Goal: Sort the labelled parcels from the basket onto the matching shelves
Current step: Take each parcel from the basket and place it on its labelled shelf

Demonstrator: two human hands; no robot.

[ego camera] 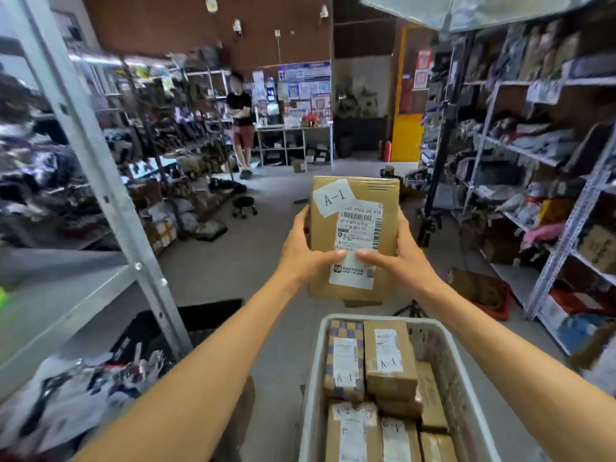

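the held parcel (390,208) was plain brown cardboard, with a white tag (333,197) lettered in black and a white shipping label (360,228) striped with black barcodes. the basket (315,361) was off-white, its walls a mesh of small holes. inside it, the checked parcel (343,328) showed purple and cream squares, and the brown parcel (390,385) beside it bore a white label. the left shelf (66,295) was pale grey metal; the right shelf posts (566,235) were white and dotted with holes. the floor (253,261) was grey, the back wall (166,21) brown, the door (406,135) yellow. a person (240,125) wore a black top and rust-red shorts. the stool (245,205) was black, the tray (500,295) red.
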